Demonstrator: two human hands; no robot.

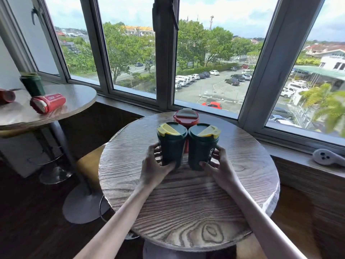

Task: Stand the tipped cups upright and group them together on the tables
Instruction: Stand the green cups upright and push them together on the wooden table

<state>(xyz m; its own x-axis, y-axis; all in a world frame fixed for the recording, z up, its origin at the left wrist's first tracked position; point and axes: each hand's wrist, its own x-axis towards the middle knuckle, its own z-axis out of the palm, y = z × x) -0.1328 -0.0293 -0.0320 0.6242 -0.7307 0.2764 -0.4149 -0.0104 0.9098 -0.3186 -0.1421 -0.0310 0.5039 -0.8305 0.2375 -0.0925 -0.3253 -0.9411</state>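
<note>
Three cups stand upright and close together on the round wooden table [186, 202] in front of me. My left hand [155, 167] grips the left dark green cup [171, 144], which has a yellow lid flap. My right hand [218, 169] grips the right dark green cup [202, 146] beside it. A red cup [185, 118] with a grey lid flap stands just behind the two. On the second round table [78, 98] at the left, a red cup [47, 102] lies on its side, another red cup [7, 96] lies tipped at the frame edge, and a green cup [32, 85] stands upright.
Large windows run behind both tables, with a sill along the right wall holding a grey-white object [328, 157]. A yellow stool seat [89, 165] shows between the tables. The left table's metal base [82, 206] stands on the dark floor.
</note>
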